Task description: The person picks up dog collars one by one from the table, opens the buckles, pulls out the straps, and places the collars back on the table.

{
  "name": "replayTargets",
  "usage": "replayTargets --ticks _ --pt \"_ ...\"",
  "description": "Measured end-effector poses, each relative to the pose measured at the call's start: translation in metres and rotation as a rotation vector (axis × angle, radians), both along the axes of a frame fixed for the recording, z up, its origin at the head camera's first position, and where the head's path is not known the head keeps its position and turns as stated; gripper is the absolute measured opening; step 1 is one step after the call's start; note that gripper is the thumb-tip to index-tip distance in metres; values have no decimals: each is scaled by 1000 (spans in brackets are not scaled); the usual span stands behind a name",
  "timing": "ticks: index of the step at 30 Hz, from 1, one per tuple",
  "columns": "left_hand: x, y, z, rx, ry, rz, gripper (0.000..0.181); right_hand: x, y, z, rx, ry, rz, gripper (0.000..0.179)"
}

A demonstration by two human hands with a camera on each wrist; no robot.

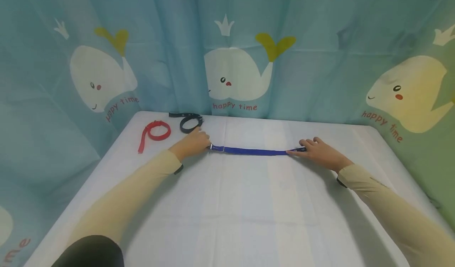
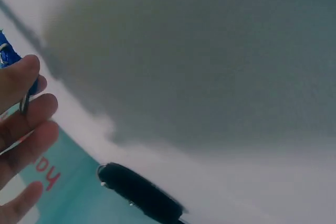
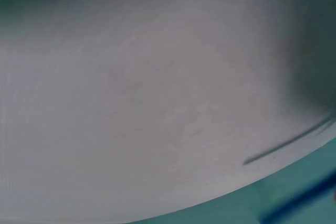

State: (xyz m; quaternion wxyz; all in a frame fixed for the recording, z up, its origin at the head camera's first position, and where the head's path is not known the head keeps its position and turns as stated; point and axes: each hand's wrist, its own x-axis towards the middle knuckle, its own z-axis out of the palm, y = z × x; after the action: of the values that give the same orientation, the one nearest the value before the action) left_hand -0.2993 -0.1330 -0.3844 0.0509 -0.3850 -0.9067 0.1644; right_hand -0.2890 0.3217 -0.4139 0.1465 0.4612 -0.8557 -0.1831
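A narrow blue strap [image 1: 254,151] stretches almost straight from side to side, with metal fittings near its left end. My left hand [image 1: 193,143] pinches that end; in the left wrist view, the thumb [image 2: 26,72] and a finger hold blue webbing beside a metal ring [image 2: 24,103]. At the strap's darker right end, my right hand [image 1: 321,153] pinches with thumb and fingers. The right wrist view catches only a blurred piece of the blue strap [image 3: 299,200], with the hand out of frame.
Beyond my left hand lies a coiled black strap [image 1: 190,123] with a buckle. A coiled red strap [image 1: 158,130] lies to its left, its tail toward me. The table [image 1: 231,204] has a white cover, and a blue-green whale-print curtain [image 1: 313,73] hangs along its far edge.
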Motion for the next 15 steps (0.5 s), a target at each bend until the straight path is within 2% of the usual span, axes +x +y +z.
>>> replayTargets --ticks 6,10,12,15 --pt "-2 2 0 -15 -39 52 15 -2 -2 -1 8 -16 -36 71" --pt "-1 6 2 2 -32 83 25 -2 -3 1 30 -26 -60 66" --pt "2 10 2 23 -23 68 31 -1 -4 3 34 -29 -58 64" --pt "9 17 2 62 -22 -22 34 3 -9 6 12 -30 -42 63"
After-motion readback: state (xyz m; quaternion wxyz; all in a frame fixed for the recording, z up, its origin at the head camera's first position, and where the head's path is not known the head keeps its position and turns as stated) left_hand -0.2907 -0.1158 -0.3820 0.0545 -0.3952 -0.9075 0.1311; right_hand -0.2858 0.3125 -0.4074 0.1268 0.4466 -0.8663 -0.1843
